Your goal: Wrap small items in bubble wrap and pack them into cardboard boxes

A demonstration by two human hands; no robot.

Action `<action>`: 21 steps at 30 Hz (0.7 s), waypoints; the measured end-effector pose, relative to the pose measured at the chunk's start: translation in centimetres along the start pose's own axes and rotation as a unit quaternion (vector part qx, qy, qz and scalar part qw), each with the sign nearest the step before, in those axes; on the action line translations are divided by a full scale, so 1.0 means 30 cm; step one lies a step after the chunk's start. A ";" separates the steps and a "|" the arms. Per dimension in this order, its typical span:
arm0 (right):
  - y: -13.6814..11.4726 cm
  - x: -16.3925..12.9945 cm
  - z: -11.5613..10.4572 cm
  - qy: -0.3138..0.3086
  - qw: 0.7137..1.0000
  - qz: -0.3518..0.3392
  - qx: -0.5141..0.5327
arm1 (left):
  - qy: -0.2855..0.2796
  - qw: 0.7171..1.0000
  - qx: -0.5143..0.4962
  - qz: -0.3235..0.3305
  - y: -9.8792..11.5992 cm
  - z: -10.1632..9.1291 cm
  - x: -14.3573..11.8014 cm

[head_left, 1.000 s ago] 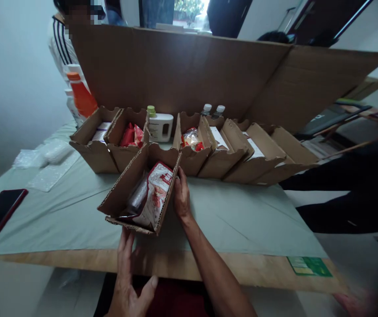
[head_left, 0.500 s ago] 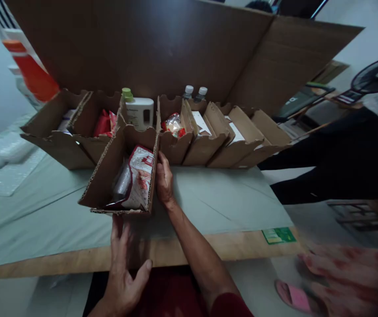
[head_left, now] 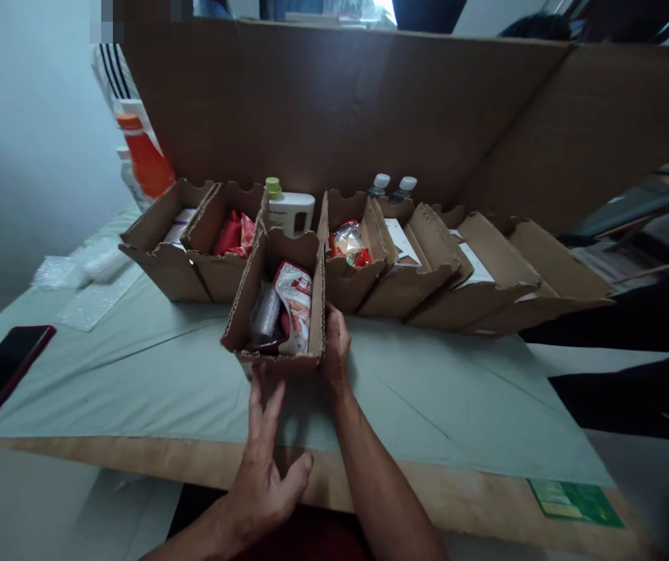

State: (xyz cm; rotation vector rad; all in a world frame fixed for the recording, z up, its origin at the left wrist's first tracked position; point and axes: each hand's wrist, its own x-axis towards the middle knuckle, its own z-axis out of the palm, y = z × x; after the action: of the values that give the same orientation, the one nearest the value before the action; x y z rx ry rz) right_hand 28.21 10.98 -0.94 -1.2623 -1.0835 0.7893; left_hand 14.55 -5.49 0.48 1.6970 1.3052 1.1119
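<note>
A cardboard bin with an open top stands right in front of me, pulled forward of a row of similar bins. Inside it lie a white and dark red printed pouch and a clear, bubble-wrapped item. My right hand grips the bin's right side, its fingers partly hidden behind the wall. At the bin's front, my left hand is open, fingers spread and tips at the lower front face. Behind the bin, a white jug with a green cap shows in a gap in the row.
Neighbouring bins hold red packets, a clear snack bag and white boxes. Tall cardboard stands behind. A phone and bubble wrap lie left; a green packet lies on the front right edge.
The view has swung left, so everything sits further right and the phone has come into sight. The bin has moved slightly away from me, toward the row, with both hands still at it.
</note>
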 end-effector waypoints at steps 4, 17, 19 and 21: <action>0.070 0.020 0.007 0.042 0.999 0.029 -0.006 | 0.040 0.999 -0.024 0.028 -0.043 0.057 0.150; 0.049 0.036 -0.005 0.065 0.998 0.012 -0.016 | 0.046 0.997 -0.059 0.019 -0.127 0.090 0.567; -0.002 0.029 0.003 0.053 0.998 -0.015 -0.009 | 0.049 0.997 -0.062 0.021 -0.119 0.055 0.539; -0.078 0.025 0.023 0.026 0.999 -0.047 -0.006 | 0.062 0.996 -0.059 0.031 -0.115 0.012 0.475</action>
State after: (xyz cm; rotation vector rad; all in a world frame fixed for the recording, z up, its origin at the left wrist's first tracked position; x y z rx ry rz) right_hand 27.56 11.50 1.47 -1.2263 -1.0990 0.6752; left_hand 15.34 9.15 0.15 1.6132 1.2416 1.3232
